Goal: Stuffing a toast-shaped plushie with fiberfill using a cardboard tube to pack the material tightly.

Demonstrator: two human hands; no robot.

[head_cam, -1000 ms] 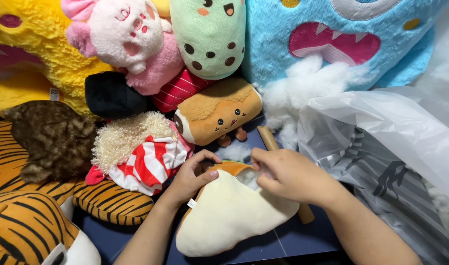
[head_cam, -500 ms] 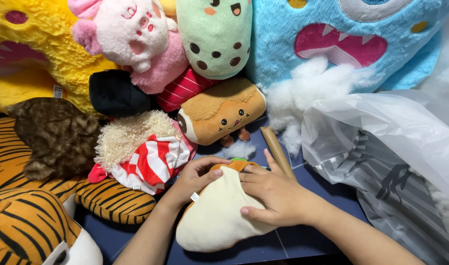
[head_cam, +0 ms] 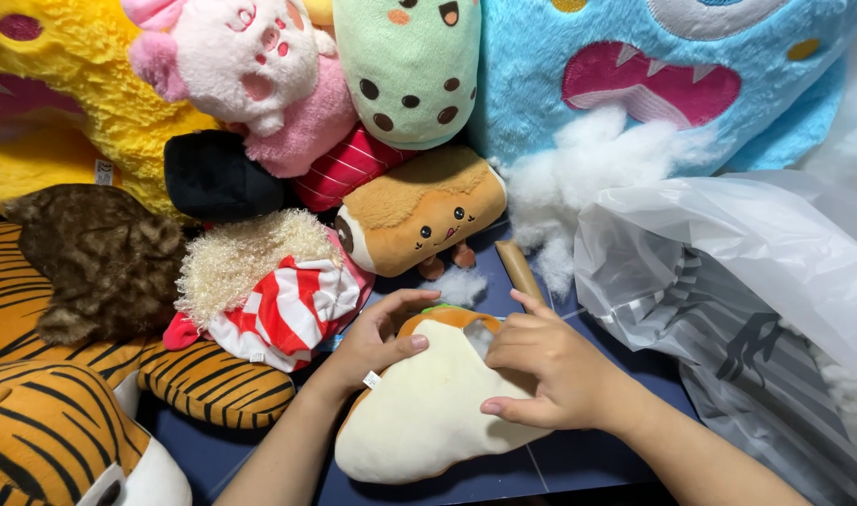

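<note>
Head view, main thing: a cream taco-shaped plush [head_cam: 424,412] lies on the dark blue table [head_cam: 559,464], front and centre, with an orange rim and a bit of green at its top edge.
Left hand: the left hand [head_cam: 377,342] is clamped on the plush's upper left edge, thumb on top, pinching the fabric.
Right hand: the right hand [head_cam: 541,361] lies curled over the upper right side, fingertips at a small opening where white stuffing shows. Can't tell if it's actually pinching anything in there.
Nearby: a loose tuft of stuffing [head_cam: 461,286] and a wooden stick [head_cam: 522,272] sit just behind the plush; a bigger fluff pile [head_cam: 588,178] and a clear plastic bag [head_cam: 728,272] are to the right.
Crowd: brown log-shaped plush [head_cam: 419,211], striped red-white plush [head_cam: 278,305], tiger plush [head_cam: 63,422].
Risk: probably overpacking or tugging at that opening, which could stretch the seam; a loose pinch on the left would let filling creep back out.
</note>
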